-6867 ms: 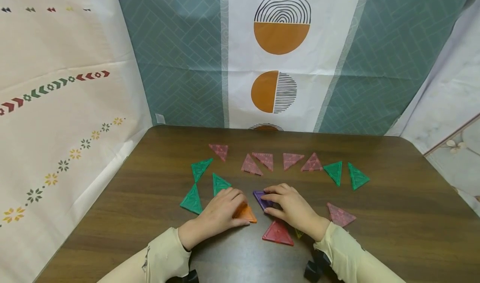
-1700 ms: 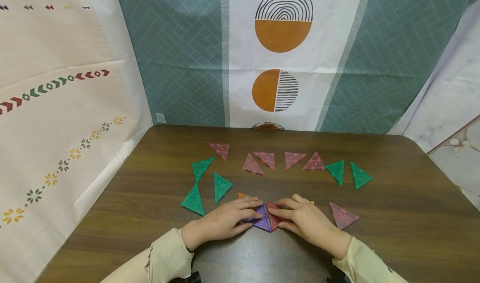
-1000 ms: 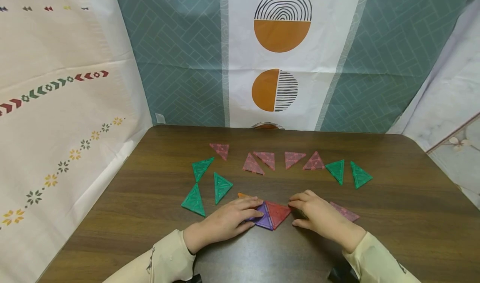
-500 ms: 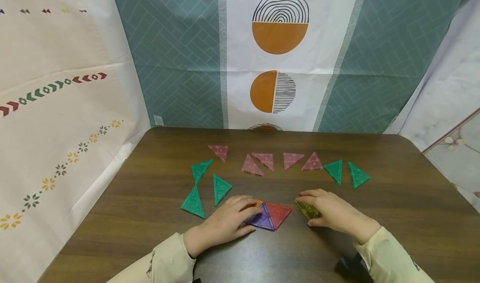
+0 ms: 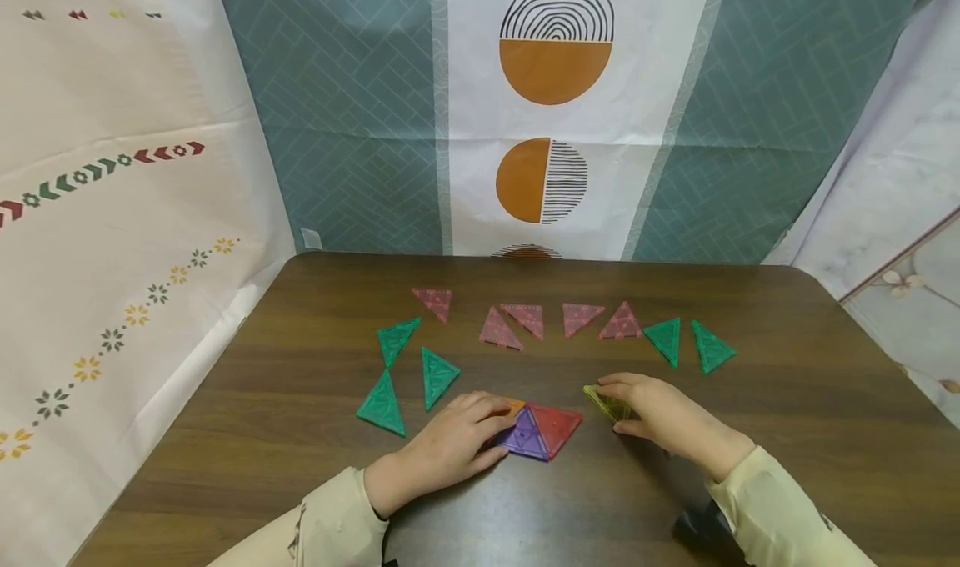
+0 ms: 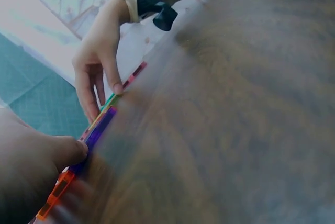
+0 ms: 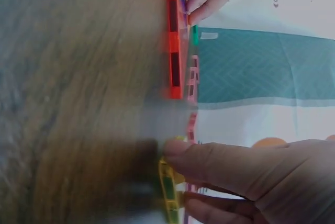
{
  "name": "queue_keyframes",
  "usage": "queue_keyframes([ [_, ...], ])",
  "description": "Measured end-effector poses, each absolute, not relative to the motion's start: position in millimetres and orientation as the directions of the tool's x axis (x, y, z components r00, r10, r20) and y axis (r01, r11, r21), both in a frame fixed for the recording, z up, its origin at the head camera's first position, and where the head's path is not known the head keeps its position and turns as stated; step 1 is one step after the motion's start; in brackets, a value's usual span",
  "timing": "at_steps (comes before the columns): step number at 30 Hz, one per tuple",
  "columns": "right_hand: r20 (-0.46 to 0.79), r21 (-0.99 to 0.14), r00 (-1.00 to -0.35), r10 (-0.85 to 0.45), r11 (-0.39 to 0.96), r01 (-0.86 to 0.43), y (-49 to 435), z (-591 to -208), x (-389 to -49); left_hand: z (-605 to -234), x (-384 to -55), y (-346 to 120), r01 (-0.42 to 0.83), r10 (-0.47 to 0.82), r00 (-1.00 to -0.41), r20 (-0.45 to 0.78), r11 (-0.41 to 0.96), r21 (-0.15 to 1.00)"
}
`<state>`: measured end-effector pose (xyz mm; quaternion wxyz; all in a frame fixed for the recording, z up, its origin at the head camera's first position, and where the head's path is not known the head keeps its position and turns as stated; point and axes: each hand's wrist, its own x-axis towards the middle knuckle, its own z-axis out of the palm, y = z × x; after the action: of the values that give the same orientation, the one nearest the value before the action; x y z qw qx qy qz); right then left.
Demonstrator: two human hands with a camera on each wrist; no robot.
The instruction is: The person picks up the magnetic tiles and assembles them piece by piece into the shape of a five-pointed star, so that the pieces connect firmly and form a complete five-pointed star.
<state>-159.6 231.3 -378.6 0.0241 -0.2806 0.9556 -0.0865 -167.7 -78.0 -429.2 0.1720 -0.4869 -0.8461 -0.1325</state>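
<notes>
Purple [image 5: 527,440], red [image 5: 557,428] and orange [image 5: 516,404] triangular magnetic tiles lie joined at mid-table in the head view. My left hand [image 5: 461,436] holds the left part of this group, fingers curved over the orange tile, which is mostly hidden, and thumb at the purple tile's near edge. To the right, my right hand [image 5: 663,413] pinches a yellow triangular magnetic tile [image 5: 609,403] between thumb and fingers, tilted and apart from the red one. In the right wrist view, the thumb presses the end of the yellow tile [image 7: 167,182], below the red tile [image 7: 174,41].
Several green triangular tiles [image 5: 382,404] lie left of the left hand, and a pair of green tiles [image 5: 666,340] at the back right. Pink triangular tiles [image 5: 498,331] line the back of the wooden table [image 5: 300,467]. Printed cloths [image 5: 352,117] hang behind it.
The purple and red tiles, apart at first, now sit joined beside the orange one. My right hand has let go of the red tile, moved right and taken the yellow tile. The left hand shifted slightly.
</notes>
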Motion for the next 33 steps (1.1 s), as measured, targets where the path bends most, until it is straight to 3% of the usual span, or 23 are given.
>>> queue_keyframes([
  [11, 0.176, -0.092, -0.809, -0.561, 0.809, -0.581, 233.9, -391.1, -173.6, -427.7, -165.9, -67.6, 0.863, 0.780, -0.460, 0.423, 0.504, 0.010],
  [33, 0.083, -0.151, -0.801, -0.593, 0.787, -0.598, 193.9, -389.9, -198.8, -431.4, -163.4, -57.5, 0.868, 0.779, -0.433, 0.453, 0.495, -0.023],
])
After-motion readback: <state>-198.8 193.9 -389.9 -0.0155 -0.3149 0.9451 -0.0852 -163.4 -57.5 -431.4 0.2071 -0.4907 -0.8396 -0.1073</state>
